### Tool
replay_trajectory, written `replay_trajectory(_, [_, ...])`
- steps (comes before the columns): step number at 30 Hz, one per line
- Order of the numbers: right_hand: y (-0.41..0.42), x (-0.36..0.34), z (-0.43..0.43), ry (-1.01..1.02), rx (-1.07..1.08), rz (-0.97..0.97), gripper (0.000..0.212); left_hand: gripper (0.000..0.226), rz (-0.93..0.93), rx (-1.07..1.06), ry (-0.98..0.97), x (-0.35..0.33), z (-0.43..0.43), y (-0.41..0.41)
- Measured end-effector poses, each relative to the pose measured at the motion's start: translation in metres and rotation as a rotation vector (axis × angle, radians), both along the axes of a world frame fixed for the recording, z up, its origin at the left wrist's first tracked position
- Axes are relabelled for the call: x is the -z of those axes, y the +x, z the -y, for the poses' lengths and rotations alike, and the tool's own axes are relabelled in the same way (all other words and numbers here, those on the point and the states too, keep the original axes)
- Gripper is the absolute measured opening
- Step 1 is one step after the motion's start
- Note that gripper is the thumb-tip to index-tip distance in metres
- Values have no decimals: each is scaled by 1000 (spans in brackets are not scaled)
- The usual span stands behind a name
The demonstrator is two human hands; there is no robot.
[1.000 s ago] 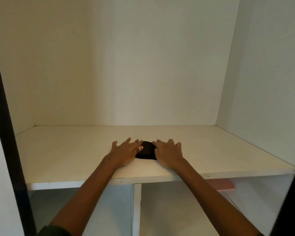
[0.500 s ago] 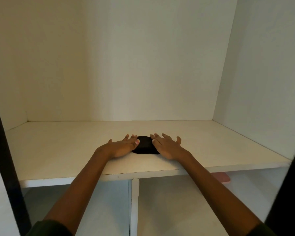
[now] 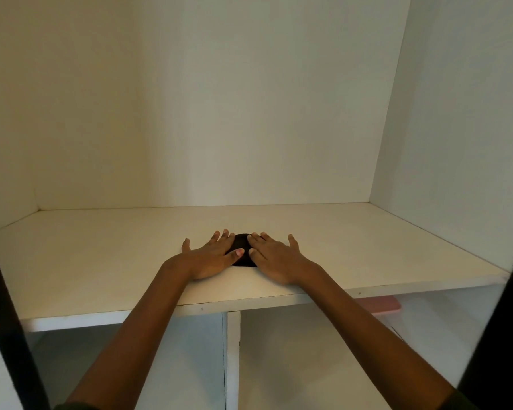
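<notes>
Black bundle (image 3: pixel 242 255), shelf (image 3: pixel 101 261) front-centre: seemingly soft, light, limp; left hand (image 3: pixel 211 258) and right hand (image 3: pixel 274 258), each grip spread flat, press its sides; best pinched at edges.

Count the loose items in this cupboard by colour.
Black: 1, flat black item on the upper shelf
Pink: 1, pink item under that shelf, right side
Total: 2

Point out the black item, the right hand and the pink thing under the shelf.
black item (image 3: pixel 241 242), head view, its bare top surface.
right hand (image 3: pixel 274 258), head view, back of the hand.
pink thing (image 3: pixel 382 306), head view, its front edge.
</notes>
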State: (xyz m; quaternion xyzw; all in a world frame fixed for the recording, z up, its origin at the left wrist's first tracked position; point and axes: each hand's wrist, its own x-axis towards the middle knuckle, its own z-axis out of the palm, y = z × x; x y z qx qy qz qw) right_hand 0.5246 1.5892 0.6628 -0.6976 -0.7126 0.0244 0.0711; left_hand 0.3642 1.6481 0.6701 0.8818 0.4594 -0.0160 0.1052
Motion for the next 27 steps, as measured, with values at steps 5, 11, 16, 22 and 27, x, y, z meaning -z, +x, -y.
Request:
replay_trajectory(5, [-1, -6, 3, -42, 4, -57, 51, 63, -7, 0, -15, -3, -1, 1])
replay_trajectory(11, [17, -33, 12, -7, -22, -501, 48, 61, 123, -3, -2, -7, 6, -3])
replay_trajectory(16, [48, -41, 32, 286, -11, -636, 43, 64, 275, -22, 147, -17, 8, 4])
replay_trajectory(22, [91, -37, 72, 786, 29, -453, 26, 59, 627, 125, 597, -23, 81, 54])
replay_trajectory(27, [120, -7, 113, 1170, 60, -330, 29, 19, 833, 471, 934, 29, 148, 129])
